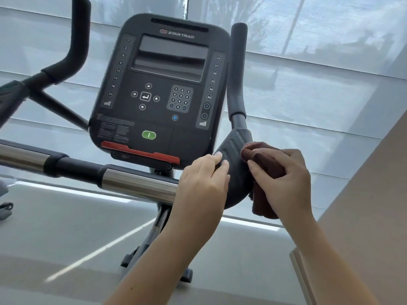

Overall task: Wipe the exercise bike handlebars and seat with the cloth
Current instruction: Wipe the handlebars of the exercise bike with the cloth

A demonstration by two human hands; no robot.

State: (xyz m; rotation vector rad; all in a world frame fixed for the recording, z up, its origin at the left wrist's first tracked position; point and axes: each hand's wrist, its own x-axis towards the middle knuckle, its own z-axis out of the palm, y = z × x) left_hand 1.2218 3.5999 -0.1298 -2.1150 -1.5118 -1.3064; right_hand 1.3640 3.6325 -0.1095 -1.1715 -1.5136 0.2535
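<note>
Right grip [279,172] closed on cloth [262,201], pressed against pad [233,155]. Left grip [204,179] clasps pad's opposite edge.

Soft daylight pours through the window blinds [308,73], pretty bright overall, glare streaks on the floor [66,227], edges slightly warped and blurry.

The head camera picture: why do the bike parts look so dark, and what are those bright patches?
Head view: daylight through the window blinds backlights the console and handlebar, so they look dark; glare streaks the chrome bar and floor; wide-angle lens bends the straight lines.
</note>
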